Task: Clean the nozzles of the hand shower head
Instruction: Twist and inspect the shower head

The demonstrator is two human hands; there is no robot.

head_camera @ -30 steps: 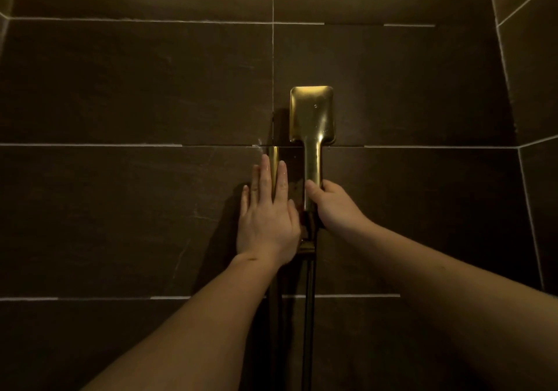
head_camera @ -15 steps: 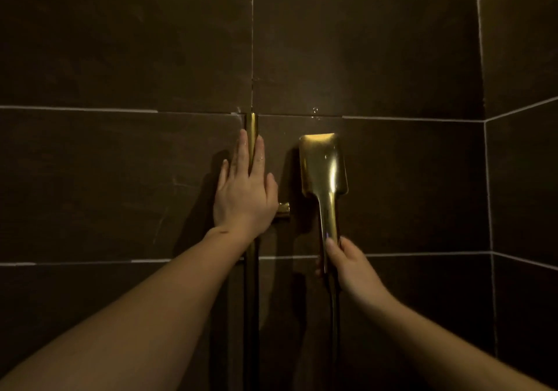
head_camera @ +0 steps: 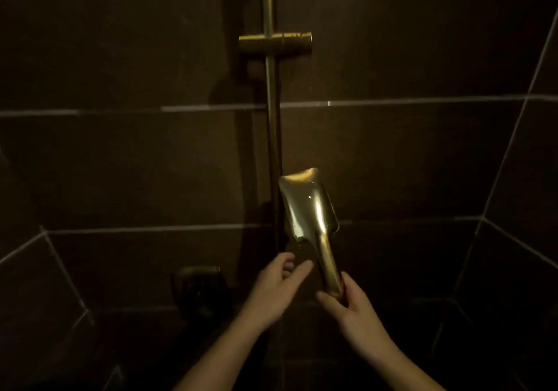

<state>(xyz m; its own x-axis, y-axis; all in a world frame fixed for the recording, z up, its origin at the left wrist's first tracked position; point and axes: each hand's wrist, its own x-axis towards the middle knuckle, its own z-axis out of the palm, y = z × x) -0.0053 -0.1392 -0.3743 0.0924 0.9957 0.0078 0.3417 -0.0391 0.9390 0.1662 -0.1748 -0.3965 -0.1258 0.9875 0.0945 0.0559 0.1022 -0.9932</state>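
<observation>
A gold hand shower head [head_camera: 308, 203] with a square head and a long handle is held upright, tilted a little left, in front of the dark tiled wall. Its smooth back faces me; the nozzle side is hidden. My right hand [head_camera: 351, 309] grips the lower end of the handle. My left hand [head_camera: 279, 285] is just left of the handle, fingers apart and reaching toward it, holding nothing.
A gold slide rail [head_camera: 271, 125] runs up the wall with its holder bracket [head_camera: 274, 42] high above the hands. A dark round fitting [head_camera: 200, 285] sits on the wall at lower left. Tiled side walls close in left and right.
The shower head has come off the bracket and been lowered. My left hand has left the rail and dropped beside the handle. The view has tilted downward.
</observation>
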